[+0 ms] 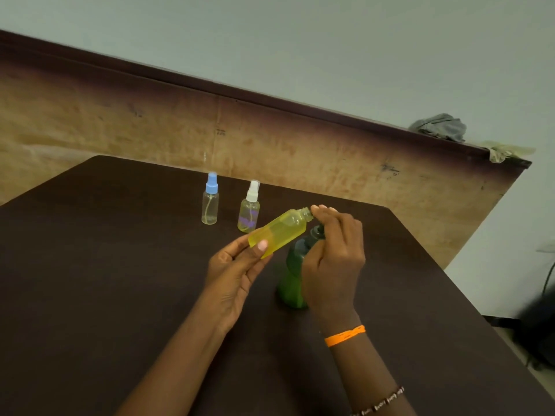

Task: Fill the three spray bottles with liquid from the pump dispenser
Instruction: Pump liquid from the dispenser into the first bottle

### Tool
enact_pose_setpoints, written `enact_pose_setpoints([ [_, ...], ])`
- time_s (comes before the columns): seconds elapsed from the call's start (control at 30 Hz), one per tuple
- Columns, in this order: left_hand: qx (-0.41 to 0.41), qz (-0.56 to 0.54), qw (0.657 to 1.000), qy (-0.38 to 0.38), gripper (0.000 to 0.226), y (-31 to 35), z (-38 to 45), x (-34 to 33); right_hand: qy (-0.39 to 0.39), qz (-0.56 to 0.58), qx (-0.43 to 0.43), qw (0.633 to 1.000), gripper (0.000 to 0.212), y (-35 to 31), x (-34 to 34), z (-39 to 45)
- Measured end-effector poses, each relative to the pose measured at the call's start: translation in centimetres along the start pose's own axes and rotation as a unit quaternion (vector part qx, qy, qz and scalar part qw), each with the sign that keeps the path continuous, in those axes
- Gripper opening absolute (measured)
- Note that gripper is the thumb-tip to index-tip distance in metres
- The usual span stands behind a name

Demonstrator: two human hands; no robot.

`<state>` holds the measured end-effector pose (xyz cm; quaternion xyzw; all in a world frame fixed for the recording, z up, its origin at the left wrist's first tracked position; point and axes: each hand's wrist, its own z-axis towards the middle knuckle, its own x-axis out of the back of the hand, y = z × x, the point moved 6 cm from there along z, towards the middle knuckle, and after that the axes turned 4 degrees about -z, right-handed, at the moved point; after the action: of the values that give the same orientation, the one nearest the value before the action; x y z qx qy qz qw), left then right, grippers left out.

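Green dispenser (292, 277) is mostly hidden behind the right hand (332, 265), its pump top hard to make out; whether that hand's curled fingers (322, 210), beside the yellow bottle's open neck, hold anything can't be told. Left hand (232, 271) pinches the capless yellow bottle (279, 231) at its base, thumb in front, tilted w/ neck up toward the right fingertips. Beyond the fingers stand a blue-cap bottle (210, 202) & white-cap bottle (249, 210) on the table (105, 265), a little pale liquid in each.

Dark brown table (120, 265), worn wooden board (270, 139) behind it, crumpled grey cloth (440, 127) on the board's top edge, pale wall (300, 40)
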<state>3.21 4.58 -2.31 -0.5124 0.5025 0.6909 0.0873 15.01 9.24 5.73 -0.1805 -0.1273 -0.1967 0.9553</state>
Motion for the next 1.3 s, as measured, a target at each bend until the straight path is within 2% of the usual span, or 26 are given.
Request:
enact_pose_setpoints([
  [0.17,0.0,-0.005,1.0,0.009,0.031,0.1,-0.1,0.1,-0.016,0.0,-0.006,1.0,0.037,0.4,0.0,1.5],
  [0.37,0.001,-0.003,1.0,0.0,0.034,0.1,0.0,0.2,-0.006,-0.017,0.011,1.0,0.043,0.1,-0.6,-0.4],
  [0.57,0.0,-0.01,1.0,0.008,0.03,0.2,-0.1,0.3,-0.019,-0.033,0.023,0.999,0.032,0.1,-0.5,1.8],
  [0.77,-0.001,-0.009,1.0,0.002,0.028,0.2,0.1,0.3,-0.002,-0.033,0.037,0.999,0.043,0.5,-1.7,-0.3],
  [0.97,-0.004,-0.013,1.0,0.001,0.025,0.4,0.0,0.2,-0.026,-0.019,0.054,0.998,0.035,0.3,-1.4,1.3],
  [1.13,-0.003,0.001,1.0,-0.008,0.035,0.1,0.1,0.3,0.007,-0.023,0.04,0.999,0.04,0.6,-1.3,-0.1],
  [1.3,-0.004,-0.008,1.0,0.002,0.036,0.3,0.1,0.3,-0.031,-0.039,0.051,0.997,0.033,0.5,-0.7,2.0],
])
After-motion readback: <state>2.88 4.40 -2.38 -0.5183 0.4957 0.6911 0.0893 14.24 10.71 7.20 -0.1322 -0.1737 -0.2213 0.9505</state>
